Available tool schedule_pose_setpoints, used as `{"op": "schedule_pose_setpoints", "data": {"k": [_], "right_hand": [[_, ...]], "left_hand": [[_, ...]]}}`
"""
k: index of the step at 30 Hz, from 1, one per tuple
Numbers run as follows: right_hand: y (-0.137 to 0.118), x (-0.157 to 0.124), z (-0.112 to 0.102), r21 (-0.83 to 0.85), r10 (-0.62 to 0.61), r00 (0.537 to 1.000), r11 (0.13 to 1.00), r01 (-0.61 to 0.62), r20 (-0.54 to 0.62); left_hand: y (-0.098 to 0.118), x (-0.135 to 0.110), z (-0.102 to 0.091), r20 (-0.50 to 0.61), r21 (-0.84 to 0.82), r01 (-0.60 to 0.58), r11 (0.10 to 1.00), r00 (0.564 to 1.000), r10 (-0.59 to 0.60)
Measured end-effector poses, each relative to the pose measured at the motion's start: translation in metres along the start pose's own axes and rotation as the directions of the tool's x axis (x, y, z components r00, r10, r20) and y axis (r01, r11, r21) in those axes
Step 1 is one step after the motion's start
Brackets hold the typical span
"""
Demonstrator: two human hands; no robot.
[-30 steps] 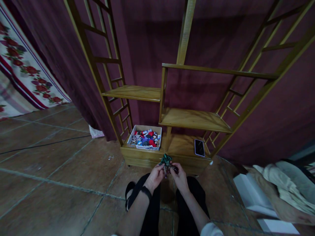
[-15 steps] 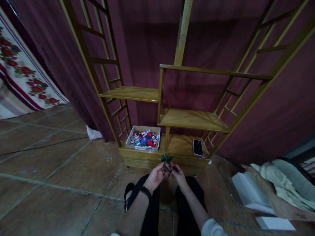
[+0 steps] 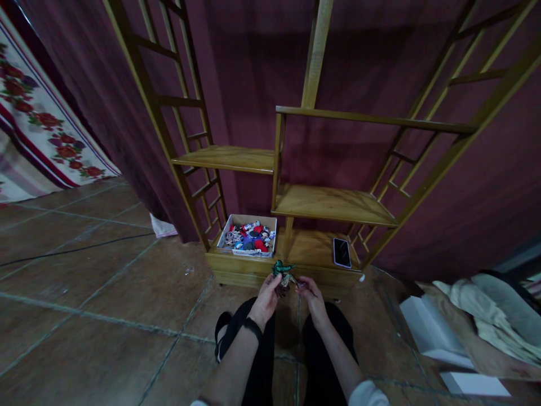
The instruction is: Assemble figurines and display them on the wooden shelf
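Between my hands, in front of the shelf's drawer base, is a small figurine (image 3: 287, 278) with a dark green top and a brownish, striped lower part; its exact kind is too small to make out. My left hand (image 3: 267, 298) is closed on its left side, the thumb pressed against it. The fingers of my right hand (image 3: 311, 294) pinch its right end near a purplish tip. Beyond my hands, an open cardboard box (image 3: 246, 251) on the low shelf holds many small colourful figures, red, blue, white and black.
A wooden display shelf (image 3: 333, 204) stands ahead, before a dark red curtain (image 3: 249, 67). A phone (image 3: 341, 252) lies on its lower board at right. White boxes (image 3: 435, 332) and cloth (image 3: 486, 316) are on the right. A black cable (image 3: 84, 248) crosses the tiled floor at left.
The figurine has turned from upright to more sideways, its green top now pointing right. My right hand has shifted slightly right, and the view has moved a little.
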State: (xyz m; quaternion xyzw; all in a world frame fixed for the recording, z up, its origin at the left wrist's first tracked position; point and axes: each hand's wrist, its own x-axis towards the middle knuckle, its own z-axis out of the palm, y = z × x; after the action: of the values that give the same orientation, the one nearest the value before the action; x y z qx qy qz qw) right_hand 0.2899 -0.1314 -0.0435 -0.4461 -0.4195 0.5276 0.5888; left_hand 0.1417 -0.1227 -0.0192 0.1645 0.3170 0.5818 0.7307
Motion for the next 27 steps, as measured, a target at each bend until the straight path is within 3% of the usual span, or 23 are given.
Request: {"op": "schedule_pose_setpoints", "data": {"k": [7,11,14,22,27], "right_hand": [[-0.005,-0.006,0.004,-0.146,-0.055,0.997,0.987,0.063,0.055],[-0.001,-0.003,0.004,-0.199,-0.070,0.998,0.978,0.069,0.003],[0.000,0.000,0.001,-0.113,-0.012,1.000,0.994,0.010,-0.011],[-0.001,0.002,0.000,0.060,0.082,0.996,0.995,-0.079,-0.044],[-0.001,0.003,0.001,-0.066,0.017,0.998,0.998,-0.021,-0.065]], "left_hand": [[-0.009,0.003,0.003,-0.041,0.117,-0.119,0.986,0.991,0.124],[-0.004,-0.004,0.003,0.040,0.129,-0.050,0.990,0.998,0.045],[0.001,-0.009,0.001,0.112,0.130,0.009,0.991,0.993,-0.024],[0.002,-0.011,-0.001,0.160,0.115,0.041,0.992,0.985,-0.059],[0.004,-0.013,0.001,0.168,0.128,0.051,0.991,0.983,-0.072]]}}
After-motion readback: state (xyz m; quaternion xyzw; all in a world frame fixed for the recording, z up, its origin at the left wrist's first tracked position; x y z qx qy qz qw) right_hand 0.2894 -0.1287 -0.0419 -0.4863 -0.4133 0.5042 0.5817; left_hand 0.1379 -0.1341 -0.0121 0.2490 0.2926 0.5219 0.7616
